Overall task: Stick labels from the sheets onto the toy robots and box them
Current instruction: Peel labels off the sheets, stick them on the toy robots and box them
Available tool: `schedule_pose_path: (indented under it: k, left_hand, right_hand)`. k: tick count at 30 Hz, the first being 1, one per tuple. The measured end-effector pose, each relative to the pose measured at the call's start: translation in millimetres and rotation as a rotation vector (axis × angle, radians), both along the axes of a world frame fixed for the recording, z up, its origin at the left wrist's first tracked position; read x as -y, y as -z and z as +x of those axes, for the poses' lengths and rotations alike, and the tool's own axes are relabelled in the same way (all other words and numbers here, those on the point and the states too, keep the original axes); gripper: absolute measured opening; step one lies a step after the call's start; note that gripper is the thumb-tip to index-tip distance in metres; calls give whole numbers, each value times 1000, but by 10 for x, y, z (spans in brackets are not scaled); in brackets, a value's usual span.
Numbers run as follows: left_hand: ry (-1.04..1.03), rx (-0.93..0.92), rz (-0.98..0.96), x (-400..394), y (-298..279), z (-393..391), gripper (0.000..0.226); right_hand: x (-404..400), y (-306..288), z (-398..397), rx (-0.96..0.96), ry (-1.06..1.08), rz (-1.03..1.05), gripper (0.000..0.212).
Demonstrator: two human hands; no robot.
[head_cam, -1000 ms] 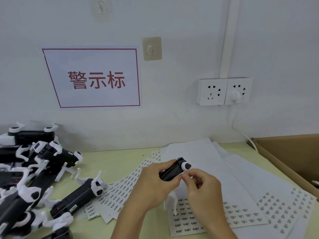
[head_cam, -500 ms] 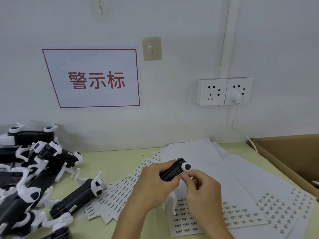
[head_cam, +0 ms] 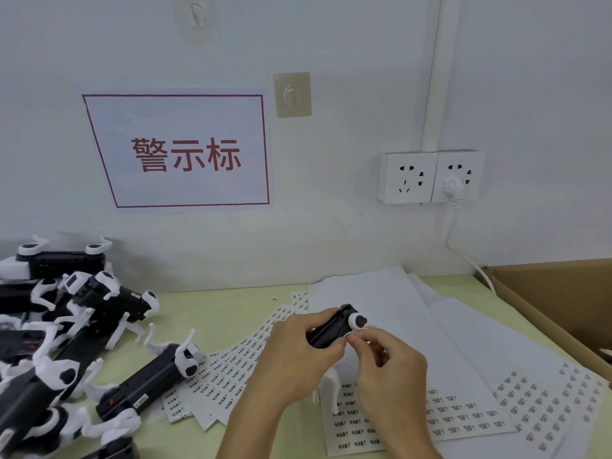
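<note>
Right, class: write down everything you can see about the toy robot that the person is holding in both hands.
The toy robot has a black, boxy body of what looks like plastic, with a white round joint with a dark centre at its far end and white legs hanging below. It is held above the label sheets, tilted up to the right. The left hand grips its body; the right hand pinches a small label against its side.

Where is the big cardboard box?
In the head view the cardboard box sits at the far right edge of the table, against the wall, just right of the label sheets and below the wall sockets.
</note>
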State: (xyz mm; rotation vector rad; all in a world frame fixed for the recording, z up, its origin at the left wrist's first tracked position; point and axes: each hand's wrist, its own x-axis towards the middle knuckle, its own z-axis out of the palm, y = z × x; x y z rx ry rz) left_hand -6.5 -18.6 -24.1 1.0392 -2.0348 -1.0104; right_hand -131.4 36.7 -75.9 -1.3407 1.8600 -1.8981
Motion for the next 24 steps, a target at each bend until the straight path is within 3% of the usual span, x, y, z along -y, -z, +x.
schedule_pose_path:
  k: [14,24]
  left_hand:
    - [13,10,-29,4,43,-32,33]
    - [0,24,-53,-30,21,-42,45]
  right_hand:
    - [-4,-63,25,39,64,64,32]
    - [-37,-212,-38,201,28,240,26]
